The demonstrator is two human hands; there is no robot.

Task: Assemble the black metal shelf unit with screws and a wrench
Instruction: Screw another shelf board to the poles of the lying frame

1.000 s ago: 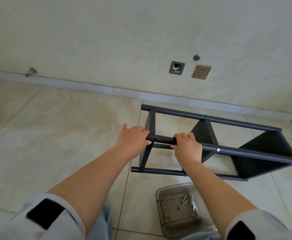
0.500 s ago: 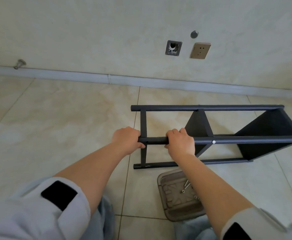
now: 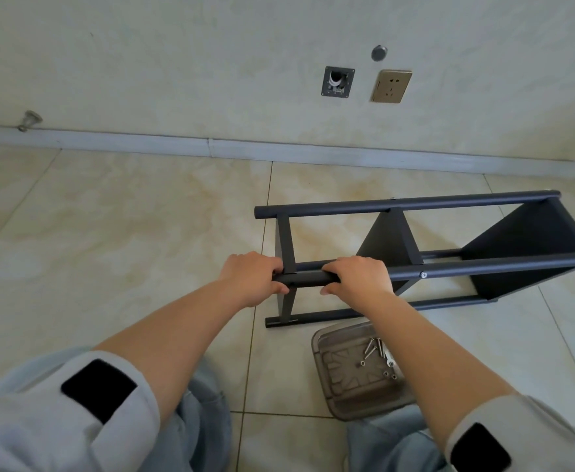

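Frame's far end swung toward wall | left hand [image 3: 253,278], right hand [image 3: 358,278]: fingers wrapped round near tube of black metal shelf frame [image 3: 483,265] | clear plastic tray [image 3: 344,396] of silver screws [image 3: 374,349] on floor

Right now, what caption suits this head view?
Both hands, left and right, grip the near rail of a black shelf frame lying on its side.

Bare floor [image 3: 126,233] left; tray [image 3: 344,396] crowds shelf frame [image 3: 415,270].

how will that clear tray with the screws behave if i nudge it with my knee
The clear plastic tray looks thin and light, so it would probably slide easily on the glossy floor tiles. The loose screws inside would likely roll and rattle. Its raised rim should keep them in unless it tips.
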